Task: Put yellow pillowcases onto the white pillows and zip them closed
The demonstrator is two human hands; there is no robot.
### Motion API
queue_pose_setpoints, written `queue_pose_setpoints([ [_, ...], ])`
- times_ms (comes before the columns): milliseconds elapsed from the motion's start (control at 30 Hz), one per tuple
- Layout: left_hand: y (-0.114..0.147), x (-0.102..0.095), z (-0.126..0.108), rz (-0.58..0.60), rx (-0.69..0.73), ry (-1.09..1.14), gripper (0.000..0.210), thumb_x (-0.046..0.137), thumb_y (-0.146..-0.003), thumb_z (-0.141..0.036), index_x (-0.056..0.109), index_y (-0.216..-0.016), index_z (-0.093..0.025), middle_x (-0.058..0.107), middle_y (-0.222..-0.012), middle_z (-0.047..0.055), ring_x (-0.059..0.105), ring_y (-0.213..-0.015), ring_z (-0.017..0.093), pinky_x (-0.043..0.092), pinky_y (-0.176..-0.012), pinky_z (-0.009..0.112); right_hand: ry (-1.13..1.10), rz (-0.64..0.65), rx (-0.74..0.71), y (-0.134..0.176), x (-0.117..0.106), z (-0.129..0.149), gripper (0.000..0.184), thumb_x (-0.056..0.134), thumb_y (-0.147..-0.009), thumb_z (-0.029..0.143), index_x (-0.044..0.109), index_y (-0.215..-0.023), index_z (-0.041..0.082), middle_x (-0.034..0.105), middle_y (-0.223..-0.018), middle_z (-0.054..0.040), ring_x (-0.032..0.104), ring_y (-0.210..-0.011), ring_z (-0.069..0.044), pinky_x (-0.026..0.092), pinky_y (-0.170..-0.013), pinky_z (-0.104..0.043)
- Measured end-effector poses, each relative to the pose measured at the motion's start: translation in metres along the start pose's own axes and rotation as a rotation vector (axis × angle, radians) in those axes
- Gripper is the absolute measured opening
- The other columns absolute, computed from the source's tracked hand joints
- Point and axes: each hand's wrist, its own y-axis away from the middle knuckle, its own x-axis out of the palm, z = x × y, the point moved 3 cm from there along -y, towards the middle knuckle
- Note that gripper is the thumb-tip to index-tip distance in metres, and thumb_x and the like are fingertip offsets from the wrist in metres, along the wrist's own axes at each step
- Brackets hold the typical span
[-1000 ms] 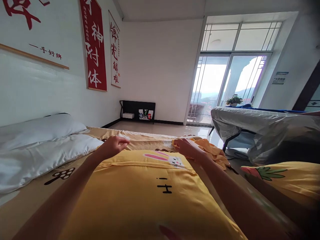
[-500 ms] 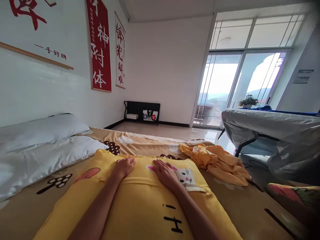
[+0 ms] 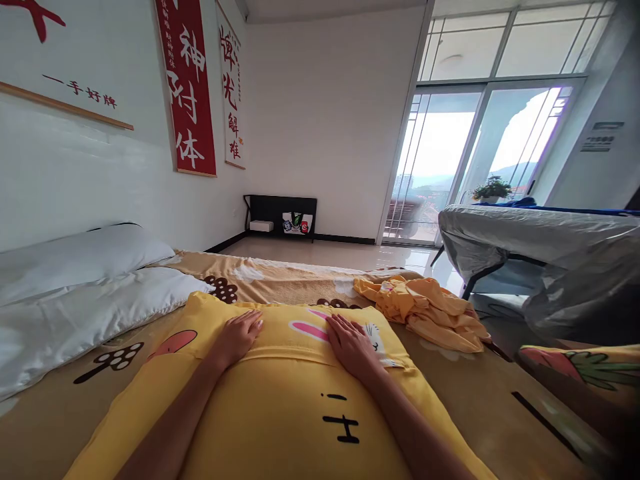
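Note:
A yellow pillow [image 3: 280, 413] in a printed pillowcase lies before me on the bed, with "Hi" lettering, a pink-eared rabbit and a pink patch on it. My left hand [image 3: 239, 335] rests flat on its far part, left of the middle. Palm down, my right hand [image 3: 351, 343] lies across the rabbit print and covers part of its face. The fingers of both hands are stretched out, and neither hand grips anything. A fold of the pillowcase runs crosswise between the wrists.
Two white pillows [image 3: 100, 307] lie at the left. A crumpled yellow-orange cloth [image 3: 425, 312] sits beyond my right hand on the patterned sheet [image 3: 280, 272]. At right are a plastic-covered table [image 3: 500, 230] and another printed pillow [image 3: 595, 367]. A low black shelf [image 3: 295, 207] stands by the far wall.
My hands have moved apart across the pillow, the left one leftward and the right one rightward. More of the rabbit's ears shows now, less of its face. The view has tilted down slightly.

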Motion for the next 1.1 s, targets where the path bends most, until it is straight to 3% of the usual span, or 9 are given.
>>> queue_pose_setpoints([
  [267,0.076,-0.004,0.034,-0.187,0.080,-0.129,0.051,0.028,-0.095,-0.043,0.048,-0.138,-0.024,0.047,-0.145,0.003,0.040,-0.136,0.018,0.032,-0.113,0.042,0.074,-0.033,-0.077,0.058,-0.009,-0.027,0.051,0.028,-0.098,0.037,0.042,-0.143,0.016,0.039,-0.148,-0.0060,0.034,-0.138,-0.021,0.032,-0.113,-0.046],
  [433,0.099,-0.009,0.049,-0.151,-0.010,-0.214,0.053,0.027,-0.094,-0.047,0.040,-0.143,-0.030,0.039,-0.149,-0.001,0.033,-0.140,0.021,0.027,-0.115,0.048,0.086,-0.069,-0.051,0.083,-0.013,-0.053,0.053,0.031,-0.098,0.041,0.040,-0.144,0.016,0.037,-0.148,-0.0080,0.035,-0.138,-0.023,0.034,-0.112,-0.048],
  [567,0.113,-0.014,0.062,-0.139,-0.082,-0.204,0.056,0.027,-0.093,-0.051,0.039,-0.144,-0.032,0.036,-0.151,-0.001,0.029,-0.142,0.023,0.025,-0.115,0.051,0.012,-0.095,-0.056,0.104,-0.013,-0.080,0.049,0.033,-0.098,0.040,0.038,-0.145,0.026,0.038,-0.149,-0.0032,0.032,-0.139,-0.021,0.033,-0.113,-0.046],
  [767,0.130,-0.011,0.084,-0.211,-0.131,-0.197,0.055,0.026,-0.093,-0.050,0.035,-0.145,-0.033,0.033,-0.153,-0.002,0.027,-0.143,0.024,0.022,-0.115,0.051,-0.194,-0.145,0.107,0.123,-0.006,-0.113,0.055,0.035,-0.095,0.051,0.044,-0.142,0.024,0.041,-0.147,-0.0052,0.034,-0.138,-0.023,0.030,-0.114,-0.046],
  [900,0.136,-0.010,0.091,-0.232,-0.165,-0.185,0.056,0.025,-0.092,-0.052,0.035,-0.145,-0.035,0.035,-0.152,-0.001,0.029,-0.142,0.025,0.028,-0.112,0.054,-0.386,-0.085,0.277,0.132,0.000,-0.136,0.068,0.033,-0.090,0.063,0.043,-0.143,0.021,0.039,-0.149,-0.0059,0.033,-0.138,-0.024,0.028,-0.114,-0.045],
  [1100,0.140,-0.011,0.091,-0.289,-0.179,-0.174,0.057,0.026,-0.092,-0.052,0.036,-0.145,-0.033,0.036,-0.152,0.000,0.029,-0.142,0.026,0.029,-0.111,0.054,-0.464,-0.052,0.397,0.167,0.009,-0.163,0.065,0.031,-0.090,0.064,0.052,-0.137,0.026,0.050,-0.140,-0.0027,0.044,-0.131,-0.023,0.037,-0.109,-0.039],
])
